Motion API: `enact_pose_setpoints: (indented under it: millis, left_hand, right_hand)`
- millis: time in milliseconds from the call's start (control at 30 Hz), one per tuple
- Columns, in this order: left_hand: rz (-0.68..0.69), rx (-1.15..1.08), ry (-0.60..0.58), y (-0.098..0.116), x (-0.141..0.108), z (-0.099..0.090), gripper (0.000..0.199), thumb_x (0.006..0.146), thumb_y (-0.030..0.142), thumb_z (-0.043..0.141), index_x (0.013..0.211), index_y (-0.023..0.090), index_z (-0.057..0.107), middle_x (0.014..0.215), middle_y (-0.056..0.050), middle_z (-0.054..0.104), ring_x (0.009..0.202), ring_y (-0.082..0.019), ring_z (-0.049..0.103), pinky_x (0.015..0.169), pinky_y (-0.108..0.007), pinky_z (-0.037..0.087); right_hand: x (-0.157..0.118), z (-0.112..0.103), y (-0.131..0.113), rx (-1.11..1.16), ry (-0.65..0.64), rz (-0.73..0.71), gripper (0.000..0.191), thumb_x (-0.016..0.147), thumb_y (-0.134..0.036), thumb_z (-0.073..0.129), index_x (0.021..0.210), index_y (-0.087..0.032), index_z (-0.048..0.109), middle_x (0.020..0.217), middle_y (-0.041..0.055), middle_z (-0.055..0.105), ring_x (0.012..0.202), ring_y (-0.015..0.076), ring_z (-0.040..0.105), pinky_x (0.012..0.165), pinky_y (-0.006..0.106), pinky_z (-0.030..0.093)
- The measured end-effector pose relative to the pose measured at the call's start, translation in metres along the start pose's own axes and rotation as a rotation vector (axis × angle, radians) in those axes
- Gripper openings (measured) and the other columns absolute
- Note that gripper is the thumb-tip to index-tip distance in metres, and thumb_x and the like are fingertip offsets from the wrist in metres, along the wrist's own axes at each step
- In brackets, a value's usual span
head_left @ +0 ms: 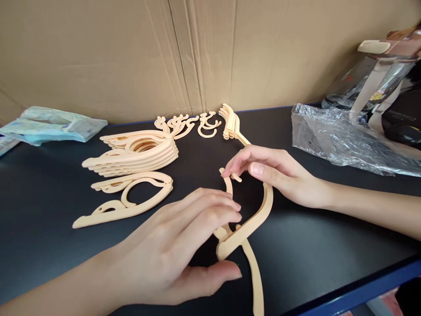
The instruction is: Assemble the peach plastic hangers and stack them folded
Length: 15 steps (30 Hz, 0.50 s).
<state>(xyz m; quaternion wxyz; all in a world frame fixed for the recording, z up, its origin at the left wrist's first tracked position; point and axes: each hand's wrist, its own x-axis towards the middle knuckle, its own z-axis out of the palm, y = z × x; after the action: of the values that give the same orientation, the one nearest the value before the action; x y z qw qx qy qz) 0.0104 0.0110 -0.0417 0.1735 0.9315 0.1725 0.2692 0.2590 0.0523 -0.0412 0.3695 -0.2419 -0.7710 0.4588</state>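
Observation:
Cream plastic parts of a folding clothes hanger lie in front of me: a curved hanger arm (pixel 251 226), a long narrow arm (pixel 255 274), and a thin curved piece (pixel 227 183). My left hand (pixel 184 237) is open beside the arm's lower joint, with fingers stretched over the parts and thumb apart; its fingertips partly hide them. Above the arm's upper end, my right hand (pixel 279 173) is open, with bent fingers and the thumb apart. Its index fingertip is at the thin piece's top, near a small peg-like piece (pixel 236 177).
To the left lie a folded hanger (pixel 131 213) and a stack of hangers (pixel 141 158). Loose hooks (pixel 179 125) and more small parts (pixel 230 123) sit behind. Clear plastic film (pixel 342 140), a bottle (pixel 378 79) and a blue-white packet (pixel 59 125) flank them; cardboard (pixel 131 57) stands behind.

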Motion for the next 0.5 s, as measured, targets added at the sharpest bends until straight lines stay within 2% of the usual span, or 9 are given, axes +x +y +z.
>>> enact_pose_setpoints:
  millis: [67,133,233,333,500]
  left_hand:
    - [0.003,0.009,-0.022,0.0019,0.0005,-0.0007,0.031,0.097,0.027,0.066,0.122,0.015,0.051,0.121,-0.011,0.066,0.119,-0.020,0.060,0.100,-0.028,0.053]
    - [0.010,0.012,-0.032,0.0035,0.0012,-0.0011,0.027,0.095,0.018,0.066,0.119,0.015,0.052,0.120,-0.011,0.065,0.114,-0.019,0.062,0.094,-0.027,0.055]
    - [0.030,0.011,-0.028,0.0044,0.0025,-0.0012,0.032,0.090,0.007,0.062,0.120,0.015,0.052,0.116,-0.010,0.066,0.110,-0.020,0.063,0.089,-0.027,0.057]
    - [0.052,0.014,-0.026,0.0045,0.0026,-0.0013,0.036,0.086,0.000,0.057,0.118,0.015,0.053,0.113,-0.010,0.068,0.107,-0.020,0.064,0.087,-0.027,0.058]
    - [0.075,0.060,-0.059,0.0047,0.0006,-0.0024,0.040,0.086,-0.004,0.050,0.121,0.015,0.053,0.117,-0.010,0.068,0.112,-0.020,0.064,0.090,-0.027,0.057]
  right_hand:
    - [-0.0003,-0.0003,-0.0005,-0.009,0.006,-0.005,0.030,0.105,-0.040,0.051,0.107,-0.013,0.064,0.109,0.0078,0.069,0.098,0.0124,0.063,0.093,0.025,0.050]
    - [-0.0006,-0.0006,-0.0008,-0.020,0.013,-0.013,0.030,0.105,-0.040,0.052,0.109,-0.013,0.064,0.111,0.0082,0.069,0.100,0.0128,0.063,0.093,0.026,0.051]
    - [-0.0007,-0.0008,-0.0007,-0.028,0.018,-0.016,0.029,0.105,-0.041,0.052,0.109,-0.015,0.064,0.114,0.0081,0.069,0.104,0.0145,0.064,0.094,0.028,0.052]
    - [-0.0003,-0.0006,-0.0003,-0.057,0.042,0.003,0.029,0.105,-0.041,0.050,0.109,-0.015,0.064,0.115,0.0080,0.068,0.107,0.0152,0.063,0.096,0.029,0.052]
    - [-0.0003,0.0002,0.0009,-0.055,0.051,0.008,0.030,0.106,-0.040,0.048,0.108,-0.014,0.063,0.113,0.0079,0.068,0.100,0.0125,0.062,0.095,0.027,0.051]
